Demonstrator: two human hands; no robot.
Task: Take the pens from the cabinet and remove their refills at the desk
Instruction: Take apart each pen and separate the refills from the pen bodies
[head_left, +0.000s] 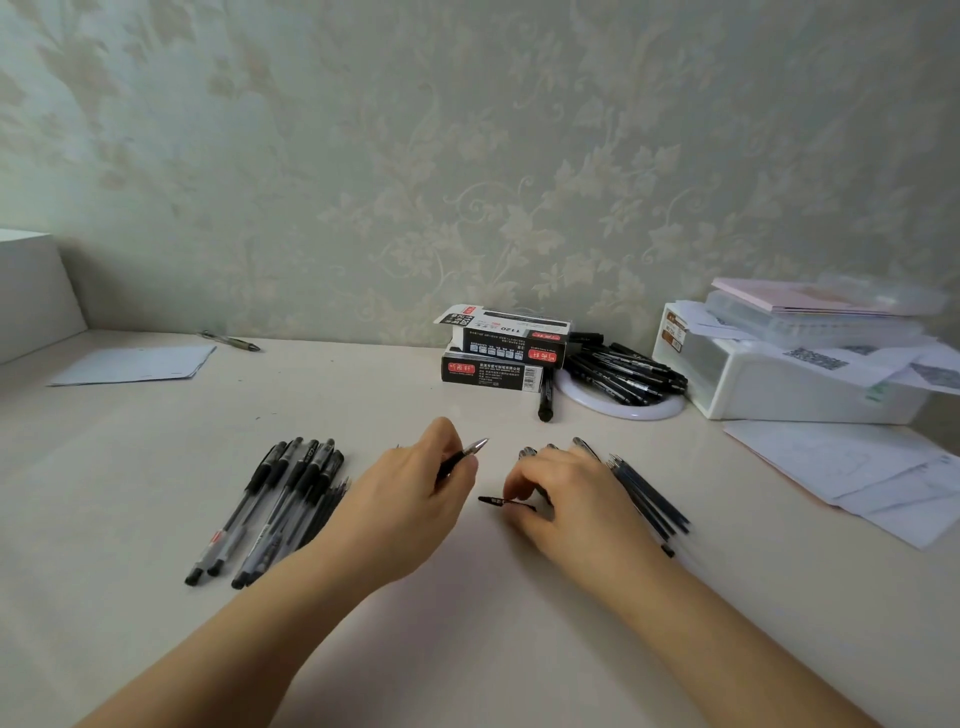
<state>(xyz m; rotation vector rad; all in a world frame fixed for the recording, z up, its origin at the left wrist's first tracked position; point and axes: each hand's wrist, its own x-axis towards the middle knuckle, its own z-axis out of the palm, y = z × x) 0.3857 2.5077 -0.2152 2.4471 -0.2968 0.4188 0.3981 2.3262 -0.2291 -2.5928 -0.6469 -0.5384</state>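
My left hand (410, 499) grips a black pen (465, 454) whose silver tip points up and to the right. My right hand (566, 499) pinches a small black pen cap (501, 501) just above the desk (467, 623). Left of my hands lies a bundle of several black gel pens (275, 504). Under and right of my right hand lies a row of thin dark refills (649, 493), partly hidden by my fingers.
Two stacked pen boxes (504, 348) stand at the back by the wall. A white ring dish (623, 405) beside them holds several black markers. A white plastic drawer box (779, 379) with papers sits at right, loose sheets (857, 478) in front. Paper (135, 364) and a pen (231, 341) lie far left.
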